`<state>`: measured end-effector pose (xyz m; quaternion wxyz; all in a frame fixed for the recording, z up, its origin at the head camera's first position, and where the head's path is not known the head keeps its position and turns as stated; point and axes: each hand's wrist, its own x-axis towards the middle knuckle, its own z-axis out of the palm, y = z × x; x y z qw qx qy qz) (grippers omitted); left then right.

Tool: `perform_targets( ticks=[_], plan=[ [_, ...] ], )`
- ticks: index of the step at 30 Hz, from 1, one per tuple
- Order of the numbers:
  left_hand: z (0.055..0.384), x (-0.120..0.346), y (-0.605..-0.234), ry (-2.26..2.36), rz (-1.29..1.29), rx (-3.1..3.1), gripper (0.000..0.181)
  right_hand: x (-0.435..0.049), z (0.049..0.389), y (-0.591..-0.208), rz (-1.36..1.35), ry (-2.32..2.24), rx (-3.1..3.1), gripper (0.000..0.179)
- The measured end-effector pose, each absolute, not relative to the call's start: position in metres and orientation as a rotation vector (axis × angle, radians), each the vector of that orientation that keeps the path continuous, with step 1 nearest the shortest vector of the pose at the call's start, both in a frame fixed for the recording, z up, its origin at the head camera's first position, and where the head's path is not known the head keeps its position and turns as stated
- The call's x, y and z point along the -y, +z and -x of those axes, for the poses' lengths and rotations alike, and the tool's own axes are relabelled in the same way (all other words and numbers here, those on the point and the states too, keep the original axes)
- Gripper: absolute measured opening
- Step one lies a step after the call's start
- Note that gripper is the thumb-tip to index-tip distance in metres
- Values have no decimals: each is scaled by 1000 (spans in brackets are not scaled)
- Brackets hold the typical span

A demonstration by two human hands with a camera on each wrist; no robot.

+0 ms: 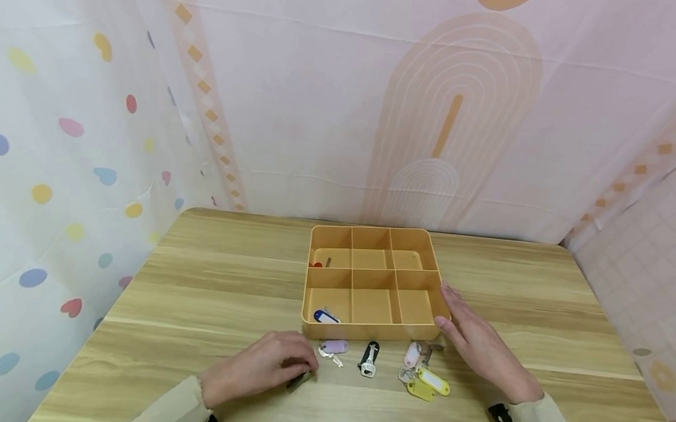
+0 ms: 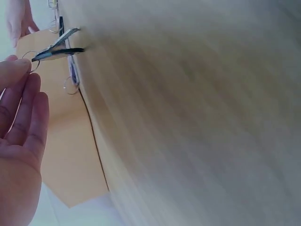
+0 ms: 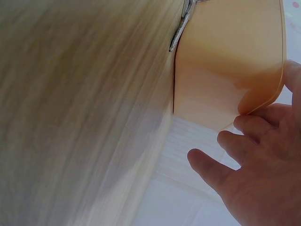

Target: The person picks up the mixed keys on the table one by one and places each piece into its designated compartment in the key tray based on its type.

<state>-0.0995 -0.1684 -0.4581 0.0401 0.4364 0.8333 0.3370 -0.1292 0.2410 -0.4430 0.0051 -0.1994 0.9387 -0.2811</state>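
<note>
My left hand (image 1: 265, 362) is just in front of the box's left front corner. Its thumb and fingertips pinch the ring of a key (image 2: 66, 38) with a dark tag (image 2: 66, 52), both sticking out past the fingers. My right hand (image 1: 481, 343) lies at the right front corner of the tan six-compartment box (image 1: 367, 331), its fingers loosely extended and touching the rim. In the right wrist view, the fingertips (image 3: 249, 125) spread beside the box wall. A blue-tagged key (image 1: 326, 317) lies in the front left compartment, and something red (image 1: 317, 265) shows in the back left one.
Before the box lie a purple-tagged key (image 1: 334, 347), a black-tagged key (image 1: 369, 359), and a cluster with a pink tag (image 1: 412, 355) and two yellow tags (image 1: 434, 382). The wooden table (image 1: 241, 263) meets patterned curtains (image 1: 302, 110) at its back and sides.
</note>
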Motion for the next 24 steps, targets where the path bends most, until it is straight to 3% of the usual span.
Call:
perform_targets(
  ticks=[24],
  plan=[
    [97, 142, -425, 1383, -1672, -2572, 31, -242, 129, -444, 635, -874, -2952, 66]
  ],
)
